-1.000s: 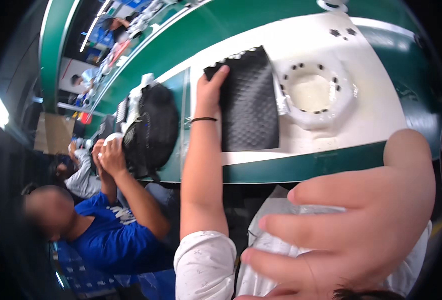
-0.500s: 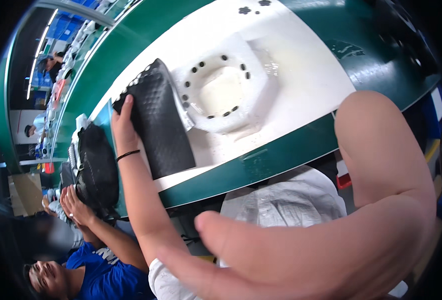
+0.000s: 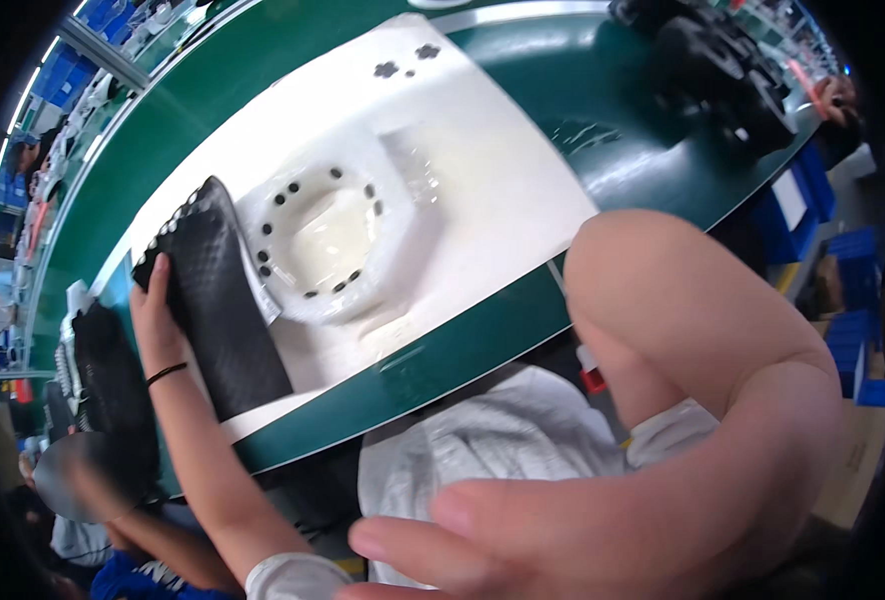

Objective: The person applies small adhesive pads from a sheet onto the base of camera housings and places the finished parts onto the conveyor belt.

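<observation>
One black sheet slants lengthwise, far-left to near-right.

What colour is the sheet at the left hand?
The sheet is black with a bumpy pattern; head view shows it best.

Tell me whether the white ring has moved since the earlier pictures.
No: judged against the white board and its dark flower shapes, the white ring keeps its place; only the camera view has swung.
</observation>
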Tool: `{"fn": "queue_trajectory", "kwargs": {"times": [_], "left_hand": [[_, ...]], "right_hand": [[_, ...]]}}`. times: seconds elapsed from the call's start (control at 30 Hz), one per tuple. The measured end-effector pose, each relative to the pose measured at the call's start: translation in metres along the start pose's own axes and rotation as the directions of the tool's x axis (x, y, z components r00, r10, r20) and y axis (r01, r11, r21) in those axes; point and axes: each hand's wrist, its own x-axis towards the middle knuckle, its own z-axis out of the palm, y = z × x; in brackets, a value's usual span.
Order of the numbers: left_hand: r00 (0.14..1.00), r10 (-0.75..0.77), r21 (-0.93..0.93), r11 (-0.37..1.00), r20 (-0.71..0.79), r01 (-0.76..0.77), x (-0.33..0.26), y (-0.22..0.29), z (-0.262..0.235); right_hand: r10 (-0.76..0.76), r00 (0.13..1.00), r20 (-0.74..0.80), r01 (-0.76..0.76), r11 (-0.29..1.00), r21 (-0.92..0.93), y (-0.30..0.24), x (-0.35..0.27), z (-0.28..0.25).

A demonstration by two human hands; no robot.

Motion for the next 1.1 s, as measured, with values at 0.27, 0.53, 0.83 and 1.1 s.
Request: {"fn": "queue_trajectory", "kwargs": {"times": [0.27, 0.53, 0.83, 1.1], "left_hand": [[0.999, 0.019, 0.076, 0.997, 0.027, -0.021, 0.006, -0.002, 0.012], [1.0, 0.011, 0.127, 0.992, 0.003, -0.011, 0.002, -0.001, 0.001], [1.0, 0.024, 0.079, 0.997, 0.017, -0.025, 0.003, -0.007, -0.013], [0.998, 0.032, 0.093, 0.995, 0.048, -0.037, 0.009, -0.015, -0.003]], "right_hand": [[0.082, 0.994, 0.078, -0.096, 0.976, 0.196, 0.001, 0.005, -0.005], [0.079, 0.993, 0.09, -0.11, 0.899, 0.424, 0.021, 0.009, -0.005], [0.178, 0.978, 0.106, -0.207, 0.864, 0.46, -0.004, 0.035, -0.009], [-0.039, 0.999, 0.006, 0.032, 0.883, 0.469, -0.003, 0.073, -0.003]]}}
